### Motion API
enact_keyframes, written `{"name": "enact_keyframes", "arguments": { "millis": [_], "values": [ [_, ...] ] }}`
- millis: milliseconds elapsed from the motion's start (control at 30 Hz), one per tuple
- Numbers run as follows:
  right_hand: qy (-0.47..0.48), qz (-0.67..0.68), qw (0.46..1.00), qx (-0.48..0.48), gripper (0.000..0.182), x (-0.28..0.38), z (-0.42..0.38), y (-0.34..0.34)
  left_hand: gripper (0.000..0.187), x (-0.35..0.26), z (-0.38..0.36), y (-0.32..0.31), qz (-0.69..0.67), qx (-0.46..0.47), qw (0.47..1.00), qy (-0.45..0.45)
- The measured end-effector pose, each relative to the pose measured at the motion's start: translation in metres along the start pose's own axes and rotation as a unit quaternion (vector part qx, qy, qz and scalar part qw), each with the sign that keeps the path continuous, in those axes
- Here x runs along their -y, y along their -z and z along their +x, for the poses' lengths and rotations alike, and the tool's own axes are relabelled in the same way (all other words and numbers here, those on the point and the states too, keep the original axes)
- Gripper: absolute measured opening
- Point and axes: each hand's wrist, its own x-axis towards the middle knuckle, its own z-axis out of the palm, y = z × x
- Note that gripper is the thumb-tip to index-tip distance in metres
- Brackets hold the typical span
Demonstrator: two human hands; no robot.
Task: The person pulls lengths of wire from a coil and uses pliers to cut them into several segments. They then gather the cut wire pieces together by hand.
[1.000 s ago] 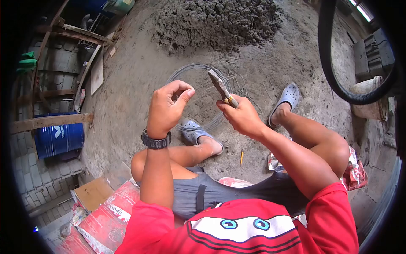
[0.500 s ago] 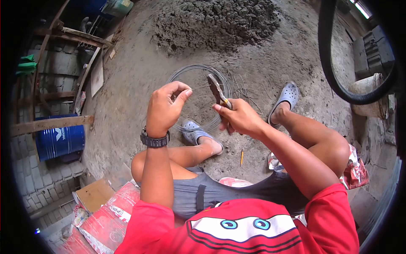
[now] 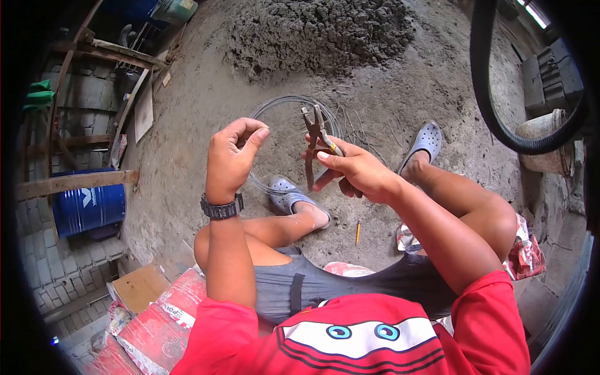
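Observation:
My left hand (image 3: 230,161), with a dark watch on its wrist, is raised left of the wire coil. Its thumb and forefinger are pinched together on thin wire, which barely shows against the ground. My right hand (image 3: 362,170) grips a pair of rusty pliers (image 3: 316,125) by the handles. The pliers point up and away from me, jaws spread apart, with no wire visible between them. Beneath both hands, a coil of grey wire (image 3: 284,99) lies on the ground around my left shoe (image 3: 284,192).
Loose wire pieces (image 3: 362,134) lie right of the coil. A yellow pencil (image 3: 358,234) rests on the ground between my legs. Ahead is a mound of wet mortar (image 3: 319,37). A blue drum (image 3: 90,203) stands left, red-and-white sacks (image 3: 162,322) lie lower left, and a bucket (image 3: 544,140) sits right.
The pliers' jaws and handles have spread apart. My left hand has drawn slightly to the left, and the wire seen between it and the pliers no longer shows.

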Motion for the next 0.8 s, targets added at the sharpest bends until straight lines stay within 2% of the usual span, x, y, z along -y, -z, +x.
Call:
{"name": "enact_keyframes", "arguments": {
  "millis": [233,300,333,367,400,433,467,500,567,600,633,667,700,767,800],
  "values": [
    [-0.024,0.011,1.0,-0.01,0.037,0.002,0.002,0.006,0.014,0.0,0.001,0.0,0.009,0.006,1.0,0.003],
    [-0.047,0.108,0.993,0.008,0.034,0.008,-0.002,0.008,0.014,0.003,0.002,0.0,-0.014,-0.023,0.999,-0.032],
    [-0.047,0.109,0.993,0.008,0.034,0.005,0.002,0.011,0.014,0.003,0.002,0.001,-0.014,-0.022,0.999,-0.032],
    [0.01,-0.112,0.992,-0.064,0.033,-0.001,0.01,0.014,0.015,0.003,0.002,0.002,0.0,-0.023,0.999,-0.034],
    [0.067,-0.326,0.934,-0.132,0.033,-0.005,0.015,0.015,0.016,0.002,0.001,0.003,0.014,-0.024,0.999,-0.036],
    [0.067,-0.326,0.934,-0.132,0.033,-0.009,0.014,0.016,0.016,0.0,0.0,0.002,0.014,-0.025,0.999,-0.035],
    [0.109,-0.474,0.843,-0.228,0.033,-0.014,0.011,0.017,0.016,-0.003,-0.001,0.0,0.07,-0.015,0.997,-0.021],
    [0.146,-0.603,0.717,-0.317,0.033,-0.018,0.008,0.02,0.017,-0.005,-0.001,-0.002,0.125,-0.005,0.992,-0.007],
    [0.151,-0.621,0.697,-0.326,0.031,-0.02,0.012,0.027,0.017,-0.001,0.002,-0.003,0.117,-0.013,0.993,-0.013],
    [0.082,-0.381,0.89,-0.237,0.031,-0.01,0.011,0.025,0.017,0.0,0.004,-0.003,0.11,-0.023,0.994,-0.016],
    [0.004,-0.1,0.988,-0.121,0.03,-0.004,0.01,0.021,0.017,0.0,0.004,-0.001,0.111,-0.024,0.993,-0.014],
    [0.016,0.055,0.997,-0.053,0.03,-0.005,0.006,0.017,0.017,-0.001,0.005,0.002,0.064,-0.033,0.997,-0.017],
    [0.015,0.054,0.997,-0.051,0.03,-0.005,0.003,0.01,0.016,-0.002,0.005,0.004,0.017,-0.043,0.999,-0.022],
    [0.015,0.232,0.973,0.013,0.027,-0.004,-0.003,-0.002,0.016,0.001,0.005,0.005,0.017,-0.047,0.999,-0.018],
    [-0.006,0.237,0.971,0.009,0.031,-0.009,-0.001,-0.001,0.015,0.004,0.005,0.005,0.014,-0.051,0.998,-0.023]
  ]
}}
